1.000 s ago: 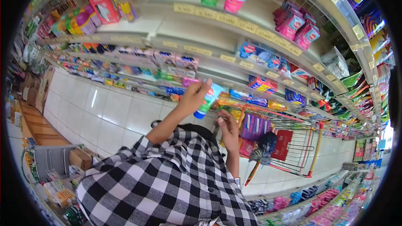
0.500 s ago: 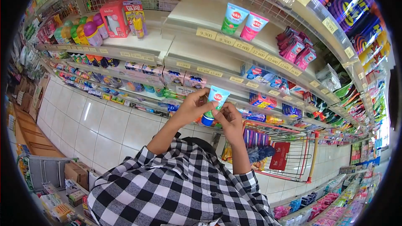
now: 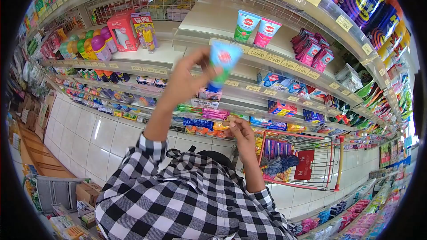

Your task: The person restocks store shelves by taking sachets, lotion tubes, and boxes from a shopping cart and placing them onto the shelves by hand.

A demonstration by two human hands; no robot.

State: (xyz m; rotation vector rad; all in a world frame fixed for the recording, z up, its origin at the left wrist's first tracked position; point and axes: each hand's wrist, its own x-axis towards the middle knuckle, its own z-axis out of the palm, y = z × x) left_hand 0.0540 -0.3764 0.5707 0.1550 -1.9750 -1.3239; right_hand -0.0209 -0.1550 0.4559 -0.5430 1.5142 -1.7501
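Observation:
My left hand point(image 3: 189, 78) is raised in front of the shelf, its fingers closed around a light-blue and green Autan tube point(image 3: 223, 57). The tube is upright with its dark blue cap down, and is slightly blurred. Lower down, my right hand point(image 3: 243, 134) is apart from the tube. Its fingers are bent together, with a small tan shape at their tips that I cannot make out. Behind the held tube, another blue-green Autan tube point(image 3: 245, 26) stands on the upper shelf beside a pink Autan tube point(image 3: 268, 32).
Pink sachets point(image 3: 312, 52) lie further right on that shelf, above yellow price tags point(image 3: 274, 59). To the left are a red Stella box point(image 3: 122, 31) and purple-capped bottles point(image 3: 100, 46). A red-framed shopping cart point(image 3: 318, 169) holding several goods stands at my right.
My left hand has lifted the tube up toward the upper shelf. My right hand has let go of the tube and moved slightly down.

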